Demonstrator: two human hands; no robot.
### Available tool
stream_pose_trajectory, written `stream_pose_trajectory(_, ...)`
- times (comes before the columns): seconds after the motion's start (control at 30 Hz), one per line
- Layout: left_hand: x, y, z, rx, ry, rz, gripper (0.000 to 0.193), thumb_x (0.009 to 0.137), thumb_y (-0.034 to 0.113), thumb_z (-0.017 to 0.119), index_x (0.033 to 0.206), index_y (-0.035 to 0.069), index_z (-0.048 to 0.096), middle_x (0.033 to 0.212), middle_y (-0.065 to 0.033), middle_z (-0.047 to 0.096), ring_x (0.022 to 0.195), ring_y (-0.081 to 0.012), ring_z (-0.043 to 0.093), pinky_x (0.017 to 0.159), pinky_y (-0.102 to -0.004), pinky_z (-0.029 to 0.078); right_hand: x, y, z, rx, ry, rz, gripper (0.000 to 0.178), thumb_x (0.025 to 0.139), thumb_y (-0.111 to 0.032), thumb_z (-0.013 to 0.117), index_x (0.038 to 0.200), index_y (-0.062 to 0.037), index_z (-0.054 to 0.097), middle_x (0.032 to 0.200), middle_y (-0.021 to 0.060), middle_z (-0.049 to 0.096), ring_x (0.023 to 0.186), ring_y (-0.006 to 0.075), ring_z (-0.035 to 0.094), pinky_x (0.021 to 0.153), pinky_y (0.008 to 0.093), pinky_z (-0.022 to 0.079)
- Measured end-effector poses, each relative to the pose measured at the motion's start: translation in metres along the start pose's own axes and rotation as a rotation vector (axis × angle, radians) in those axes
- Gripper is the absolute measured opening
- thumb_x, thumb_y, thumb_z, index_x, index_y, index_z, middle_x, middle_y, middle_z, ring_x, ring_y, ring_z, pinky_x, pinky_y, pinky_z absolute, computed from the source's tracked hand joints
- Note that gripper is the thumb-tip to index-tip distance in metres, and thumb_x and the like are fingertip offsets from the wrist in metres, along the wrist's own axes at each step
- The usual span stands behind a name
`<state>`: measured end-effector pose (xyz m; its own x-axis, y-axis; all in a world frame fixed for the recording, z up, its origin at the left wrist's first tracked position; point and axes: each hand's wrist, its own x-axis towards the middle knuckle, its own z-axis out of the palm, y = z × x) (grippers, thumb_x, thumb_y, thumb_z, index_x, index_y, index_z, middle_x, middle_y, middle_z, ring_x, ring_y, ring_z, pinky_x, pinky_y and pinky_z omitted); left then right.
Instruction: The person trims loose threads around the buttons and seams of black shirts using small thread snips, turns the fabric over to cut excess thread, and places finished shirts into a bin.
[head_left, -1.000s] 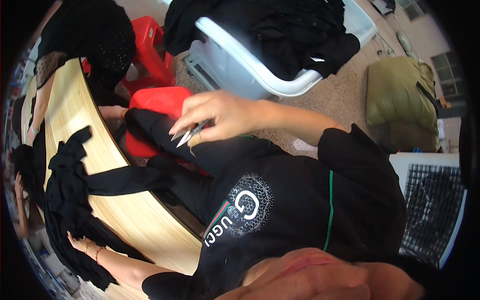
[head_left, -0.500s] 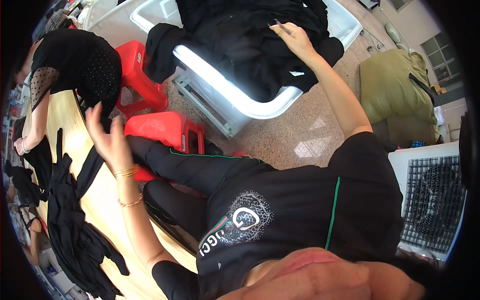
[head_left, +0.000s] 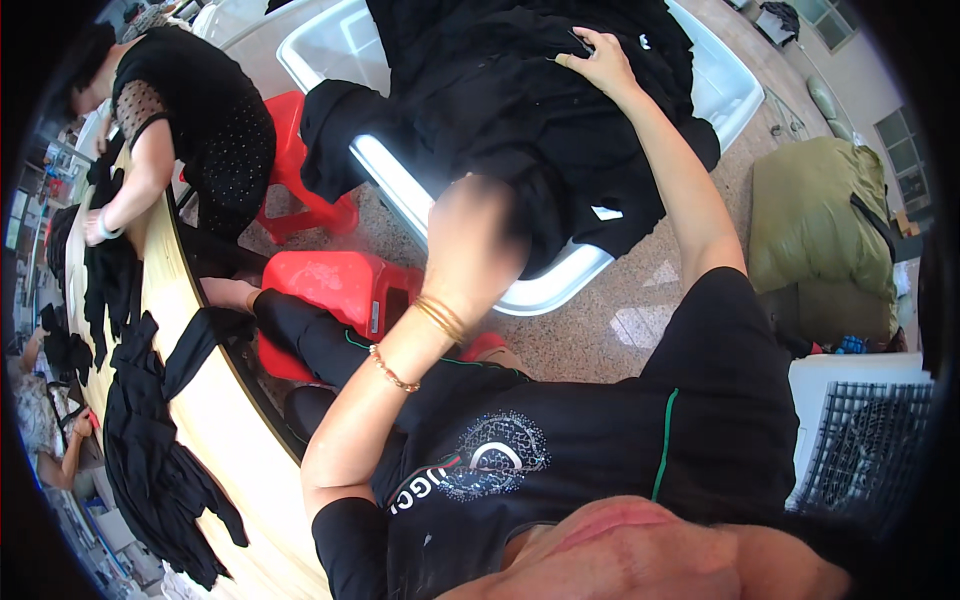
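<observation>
One big heap of black clothes [head_left: 450, 90] fills the white bin [head_left: 550, 294] at the top centre of the frame, spilling over the near rim and out at both sides. The cloth looks soft and limp, so a single piece should be light and hard to damage, though the heap as a whole is probably heavy and its layers may drag on one another; a loose fold or free edge on top seems the best place to take hold. Its surface is matte and rumpled, the pieces hard to tell apart, with a small white tag [head_left: 606, 213] near the right front corner. The right hand [head_left: 608, 72] is over the upper part of the heap, thumb and forefinger apart; something slim and dark seems to show between them, too small to make out, so whether it grips anything is unclear. The left hand [head_left: 470, 240], blurred, is in front of the near rim, and whether its fingers hold cloth cannot be told. Left of centre stands a red stool [head_left: 325, 285]; along the left, more black garments [head_left: 150, 430] lie on a pale wooden table [head_left: 245, 470], where a co-worker [head_left: 200, 100] bends at the upper left.
</observation>
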<state>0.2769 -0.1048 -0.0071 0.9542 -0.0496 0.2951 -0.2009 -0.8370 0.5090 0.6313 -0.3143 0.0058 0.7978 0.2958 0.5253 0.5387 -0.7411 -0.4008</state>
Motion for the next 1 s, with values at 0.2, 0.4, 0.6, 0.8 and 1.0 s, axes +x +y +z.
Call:
stream_pose_trajectory(0.2, 0.005, 0.022, 0.023, 0.153, 0.002, -0.090, 0.063, 0.080, 0.030, 0.077, 0.138, 0.017, 0.058, 0.155, -0.0254, 0.036, 0.148, -0.0388, 0.033, 0.119, -0.0666, 0.010, 0.041, 0.007, 0.028, -0.101, -0.069, 0.094, 0.087, 0.069, -0.052, 0.085, 0.143, -0.0174, 0.057, 0.134, 0.0180, 0.056, 0.125, 0.0323, 0.058, 0.104, 0.0412, 0.048)
stream_pose_trajectory(0.4, 0.003, 0.023, 0.023, 0.122, 0.041, -0.060, 0.050, 0.081, 0.028, 0.072, 0.127, 0.010, 0.065, 0.153, -0.0253, 0.040, 0.145, -0.0379, 0.037, 0.117, -0.0696, 0.013, 0.076, -0.002, 0.072, -0.198, -0.144, 0.025, 0.092, 0.070, -0.051, 0.085, 0.149, -0.0199, 0.049, 0.143, 0.0146, 0.048, 0.129, 0.0323, 0.056, 0.103, 0.0441, 0.049)
stream_pose_trajectory(0.6, 0.002, 0.024, 0.020, 0.116, 0.029, -0.089, 0.048, 0.080, 0.027, 0.073, 0.126, 0.015, 0.067, 0.151, -0.0233, 0.042, 0.145, -0.0368, 0.037, 0.118, -0.0681, 0.010, 0.114, -0.015, 0.109, -0.155, -0.074, -0.034, 0.088, 0.073, -0.044, 0.086, 0.148, -0.0152, 0.050, 0.142, 0.0162, 0.049, 0.128, 0.0336, 0.055, 0.103, 0.0424, 0.049)
stream_pose_trajectory(0.8, 0.004, 0.027, 0.016, 0.066, -0.013, -0.109, 0.046, 0.080, 0.026, 0.073, 0.124, 0.015, 0.068, 0.149, -0.0233, 0.045, 0.145, -0.0367, 0.038, 0.118, -0.0684, 0.009, 0.151, 0.024, 0.128, -0.079, -0.065, 0.146, 0.109, 0.067, -0.036, 0.091, 0.157, -0.0114, 0.034, 0.149, 0.0232, 0.038, 0.135, 0.0412, 0.046, 0.110, 0.0448, 0.044)
stream_pose_trajectory(1.0, 0.008, 0.030, 0.014, 0.090, -0.064, -0.141, 0.049, 0.076, 0.026, 0.076, 0.124, 0.019, 0.069, 0.152, -0.0206, 0.044, 0.144, -0.0324, 0.041, 0.118, -0.0684, 0.009, 0.167, 0.078, 0.161, -0.125, -0.042, 0.230, 0.130, 0.070, -0.033, 0.091, 0.163, -0.0280, 0.000, 0.154, 0.0305, 0.029, 0.139, 0.0481, 0.041, 0.113, 0.0511, 0.041)
